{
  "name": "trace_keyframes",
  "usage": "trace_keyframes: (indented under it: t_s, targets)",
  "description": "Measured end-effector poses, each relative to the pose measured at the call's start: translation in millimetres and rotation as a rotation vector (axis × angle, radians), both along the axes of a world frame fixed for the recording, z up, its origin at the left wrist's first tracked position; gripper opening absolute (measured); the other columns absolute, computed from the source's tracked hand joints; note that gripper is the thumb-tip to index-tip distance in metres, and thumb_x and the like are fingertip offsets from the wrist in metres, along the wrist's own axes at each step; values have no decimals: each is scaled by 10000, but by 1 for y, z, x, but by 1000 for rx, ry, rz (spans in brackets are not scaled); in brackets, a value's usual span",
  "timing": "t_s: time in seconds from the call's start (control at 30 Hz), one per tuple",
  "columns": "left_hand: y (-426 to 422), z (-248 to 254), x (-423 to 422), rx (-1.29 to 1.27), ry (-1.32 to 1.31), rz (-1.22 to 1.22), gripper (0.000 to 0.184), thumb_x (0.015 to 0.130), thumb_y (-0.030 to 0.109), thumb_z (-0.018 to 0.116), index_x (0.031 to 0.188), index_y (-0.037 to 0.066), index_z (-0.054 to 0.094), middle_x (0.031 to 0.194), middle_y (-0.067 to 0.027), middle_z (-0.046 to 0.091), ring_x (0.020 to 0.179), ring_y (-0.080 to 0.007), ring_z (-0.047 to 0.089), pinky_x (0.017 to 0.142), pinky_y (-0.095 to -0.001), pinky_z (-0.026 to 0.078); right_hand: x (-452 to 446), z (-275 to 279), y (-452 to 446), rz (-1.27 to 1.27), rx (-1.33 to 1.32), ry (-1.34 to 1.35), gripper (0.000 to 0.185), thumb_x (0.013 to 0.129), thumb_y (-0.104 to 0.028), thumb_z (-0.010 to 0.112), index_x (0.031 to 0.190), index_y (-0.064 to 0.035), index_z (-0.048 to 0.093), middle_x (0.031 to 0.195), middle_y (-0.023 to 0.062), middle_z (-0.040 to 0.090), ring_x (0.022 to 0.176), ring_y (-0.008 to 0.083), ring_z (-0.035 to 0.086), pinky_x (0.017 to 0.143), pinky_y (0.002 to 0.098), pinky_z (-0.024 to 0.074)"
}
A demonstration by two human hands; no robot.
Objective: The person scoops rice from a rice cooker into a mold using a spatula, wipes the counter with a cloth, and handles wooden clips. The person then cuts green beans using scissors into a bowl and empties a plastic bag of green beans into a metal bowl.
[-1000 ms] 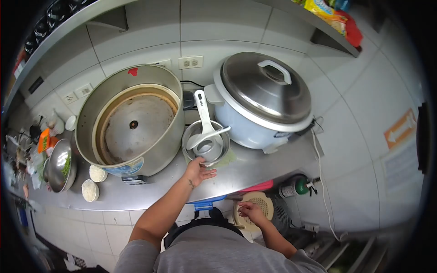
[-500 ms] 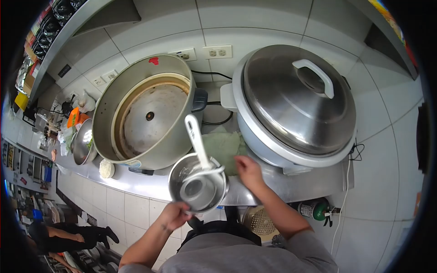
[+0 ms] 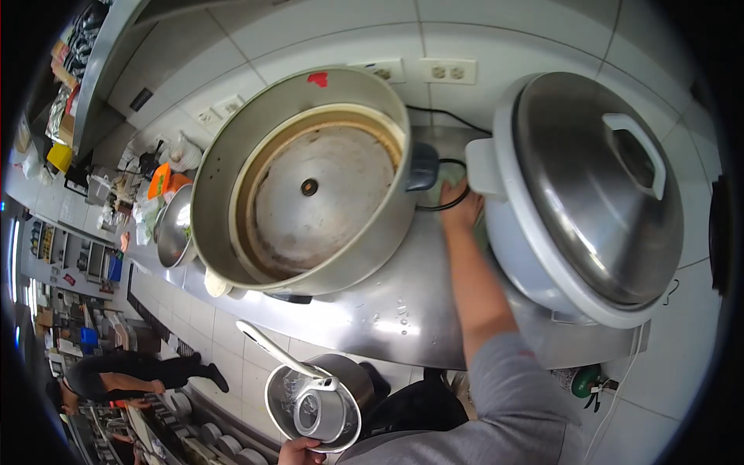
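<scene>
One metal pot [image 3: 356,378], clamped at its rim by the left hand [image 3: 301,452], sits off the counter [image 3: 364,329] edge and contains a white-handled utensil [image 3: 277,349] and a small cup [image 3: 321,413]. One green cloth [image 3: 450,175] lies between the open cooker [image 3: 364,267] and lidded cooker [image 3: 527,260], under the right hand [image 3: 463,206], whose finger closure cannot be told.

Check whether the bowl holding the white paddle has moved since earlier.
Yes: the bowl went from atop the steel counter to beyond its front edge, in the left hand.
</scene>
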State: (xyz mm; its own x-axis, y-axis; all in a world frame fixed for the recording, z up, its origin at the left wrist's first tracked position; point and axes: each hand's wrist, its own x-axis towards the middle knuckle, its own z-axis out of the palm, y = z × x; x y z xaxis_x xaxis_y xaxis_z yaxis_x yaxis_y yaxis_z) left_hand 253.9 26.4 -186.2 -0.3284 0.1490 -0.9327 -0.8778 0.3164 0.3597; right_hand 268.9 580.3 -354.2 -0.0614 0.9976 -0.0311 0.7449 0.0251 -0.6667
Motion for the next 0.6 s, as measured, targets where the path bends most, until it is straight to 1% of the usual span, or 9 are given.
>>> trace_keyframes:
  t_s: [0.1,0.13,0.2,0.27,0.3,0.37,0.43,0.53,0.6]
  targets:
    - [-33,-14,-11,10,-98,80,189,822,139,541,648,68,558,558,-61,553,464,-181,485,470,-300,392,-15,-2,34,193,111,-76,619,888,-376,516,1386,-28,401,1359,217,468,1361,355,291,1107,489,231]
    - [-53,-28,-23,51,-137,12,108,797,134,547,762,34,568,598,-71,564,478,-185,493,492,-295,402,-12,2,27,281,165,-159,623,891,-405,502,1386,-41,407,1393,201,440,1373,350,271,1111,491,224]
    - [-78,-39,-26,91,-161,-34,187,769,156,554,870,1,578,593,-80,556,469,-192,489,499,-295,405,-11,-27,-11,302,383,-477,646,908,-457,441,1420,-69,375,1503,198,266,1400,328,206,1103,548,195]
    - [-74,-32,-20,76,-77,6,179,761,140,550,867,1,585,602,-87,567,469,-195,491,494,-305,398,-1,-32,-80,290,442,-536,650,915,-481,419,1441,-108,349,1488,205,288,1368,347,264,1073,600,195]
    - [-70,-27,-19,100,-101,135,142,746,16,544,871,-5,606,734,-83,624,485,-192,532,423,-285,418,2,-33,-123,328,365,-551,683,909,-515,409,1449,-102,334,1498,224,256,1385,368,229,1088,596,169]
    - [-58,-18,-21,90,-43,138,137,745,19,545,867,-1,605,738,-77,624,486,-189,529,421,-285,413,1,-31,-217,493,347,-466,713,881,-537,441,1453,-124,335,1504,227,228,1417,380,156,1097,626,100]
    - [-57,-22,-23,70,-7,98,127,741,26,545,855,14,601,754,-58,625,496,-175,527,417,-286,411,-3,-20,-281,777,193,-152,717,816,-522,558,1418,-167,397,1493,203,262,1430,354,123,1088,649,101]
    - [-41,-29,-28,93,-23,51,142,736,35,545,873,23,580,770,-57,626,499,-164,527,369,-245,379,1,-17,-314,1138,365,-26,666,815,-501,605,1371,-165,455,1497,184,274,1386,354,249,1104,580,180]
    - [-32,-34,-30,146,2,3,165,732,25,544,894,19,580,766,-59,624,500,-168,541,349,-224,359,33,-34,-290,1137,359,-32,657,827,-503,592,1373,-167,450,1504,167,272,1391,335,247,1113,556,180]
